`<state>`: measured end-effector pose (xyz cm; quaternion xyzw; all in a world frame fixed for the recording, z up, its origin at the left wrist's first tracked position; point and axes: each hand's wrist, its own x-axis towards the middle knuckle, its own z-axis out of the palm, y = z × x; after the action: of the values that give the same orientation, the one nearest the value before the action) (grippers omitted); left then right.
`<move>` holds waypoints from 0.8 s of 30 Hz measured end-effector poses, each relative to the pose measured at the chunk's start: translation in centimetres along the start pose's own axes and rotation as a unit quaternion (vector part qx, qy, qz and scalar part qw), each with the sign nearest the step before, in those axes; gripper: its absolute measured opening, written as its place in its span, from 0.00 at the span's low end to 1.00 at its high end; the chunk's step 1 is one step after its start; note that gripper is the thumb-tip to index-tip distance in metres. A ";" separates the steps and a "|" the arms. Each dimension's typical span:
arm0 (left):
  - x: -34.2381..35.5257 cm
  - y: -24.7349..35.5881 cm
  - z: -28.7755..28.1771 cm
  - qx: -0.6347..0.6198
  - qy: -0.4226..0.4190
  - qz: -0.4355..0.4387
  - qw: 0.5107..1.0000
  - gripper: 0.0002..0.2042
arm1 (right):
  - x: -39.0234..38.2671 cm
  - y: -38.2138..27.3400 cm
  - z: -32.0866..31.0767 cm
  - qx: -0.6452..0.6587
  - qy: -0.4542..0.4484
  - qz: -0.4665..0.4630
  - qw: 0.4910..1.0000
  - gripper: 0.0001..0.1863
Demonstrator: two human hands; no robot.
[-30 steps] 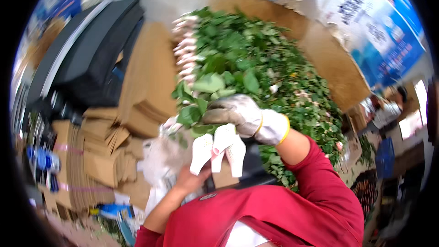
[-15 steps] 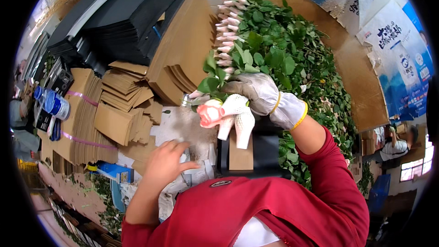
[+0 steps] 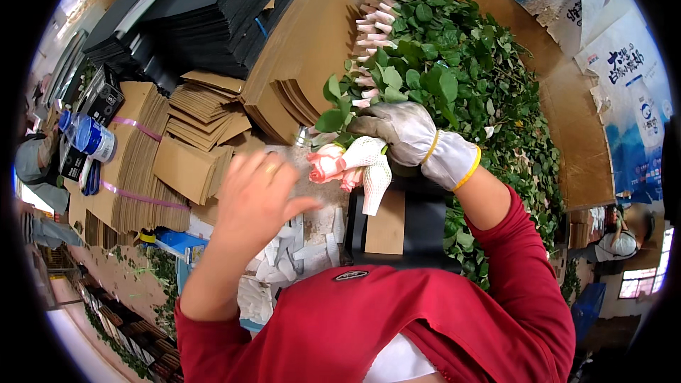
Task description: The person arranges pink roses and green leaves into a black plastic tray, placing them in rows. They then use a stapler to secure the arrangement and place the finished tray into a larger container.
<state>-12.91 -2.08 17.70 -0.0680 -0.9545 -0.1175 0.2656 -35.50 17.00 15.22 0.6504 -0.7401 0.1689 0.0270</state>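
Up swung the bare left hand (image 3: 257, 202), fingers spread and motion-blurred, near the stacked cardboard (image 3: 186, 167)! Meanwhile the gloved right hand (image 3: 403, 136) stayed clasped around the pink-edged roses (image 3: 326, 164), some blooms bare, others in white mesh sleeves (image 3: 377, 184), beside the leafy heap (image 3: 489, 78).

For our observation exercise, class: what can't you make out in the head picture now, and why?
Head view: gripped stems of the roses, hidden by the gloved right hand.
Head view: the left hand, its finger shapes blurred.
Head view: inside of the lowest white mesh sleeve, hidden by its wall.
Head view: the printed poster's far side, cut off by the right edge.
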 end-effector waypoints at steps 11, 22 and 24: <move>5.2 -0.5 3.1 -0.291 -0.131 0.164 0.933 0.10 | -0.3 0.2 -0.9 0.023 -0.062 -0.030 0.997 0.20; 0.8 4.4 5.1 -0.414 -0.090 -0.173 0.889 0.19 | 2.4 0.6 -0.7 -0.002 0.129 -0.040 0.991 0.24; 0.6 5.1 5.5 -0.500 -0.046 -0.122 0.856 0.16 | 2.8 -0.7 -1.8 -0.017 0.109 -0.042 0.993 0.24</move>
<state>-15.11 4.26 14.35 -0.0799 -0.7787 -0.6075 0.1346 -35.63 14.75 17.81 0.6584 -0.7073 0.2249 0.1253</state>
